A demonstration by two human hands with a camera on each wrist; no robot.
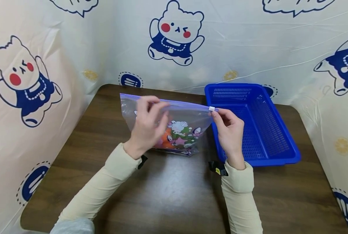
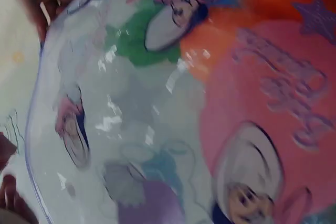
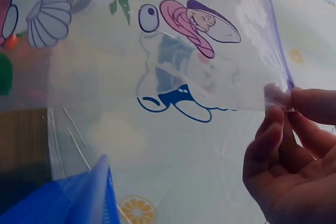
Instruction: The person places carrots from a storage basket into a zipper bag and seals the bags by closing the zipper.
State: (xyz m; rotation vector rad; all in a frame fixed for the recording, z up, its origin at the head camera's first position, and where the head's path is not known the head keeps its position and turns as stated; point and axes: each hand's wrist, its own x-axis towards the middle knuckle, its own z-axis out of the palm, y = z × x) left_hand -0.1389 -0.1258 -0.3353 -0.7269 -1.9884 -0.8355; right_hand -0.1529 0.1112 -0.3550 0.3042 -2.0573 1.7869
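Note:
A clear zipper bag (image 1: pixel 188 115) with a purple top strip and printed cartoon figures stands above the dark table. Orange, green and pink colours show low in it; what the contents are I cannot tell. My right hand (image 1: pixel 231 130) pinches the bag's top right corner, beside the white slider (image 1: pixel 211 109). The right wrist view shows that thumb and fingers (image 3: pixel 310 108) on the corner. My left hand (image 1: pixel 147 125), slightly blurred, is in front of the bag's left part near the top strip, fingers loosely bent with nothing visible between them.
A blue plastic basket (image 1: pixel 289 152) with perforated walls stands on the right of the table (image 1: pixel 174 195), close to the bag and my right hand. A pale curtain (image 1: pixel 235 39) with cartoon bears surrounds the table at the back and sides.

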